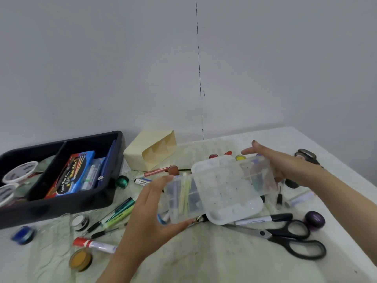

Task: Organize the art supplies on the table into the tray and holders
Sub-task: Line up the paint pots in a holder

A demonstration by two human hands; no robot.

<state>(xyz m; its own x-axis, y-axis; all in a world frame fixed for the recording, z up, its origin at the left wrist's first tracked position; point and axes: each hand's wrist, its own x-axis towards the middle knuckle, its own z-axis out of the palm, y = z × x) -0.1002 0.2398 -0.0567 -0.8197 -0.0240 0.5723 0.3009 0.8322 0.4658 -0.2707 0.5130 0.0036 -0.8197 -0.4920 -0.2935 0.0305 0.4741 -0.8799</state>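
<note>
Your left hand [146, 211] and right hand [273, 158] grip the clear storage box [179, 199] by its ends. Next: set it into black tray [61, 211], table's left edge.

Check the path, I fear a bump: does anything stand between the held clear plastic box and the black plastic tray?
Nothing tall. The left hand and right hand hold the clear plastic box raised; only low markers and a small green jar lie before the black plastic tray.
</note>
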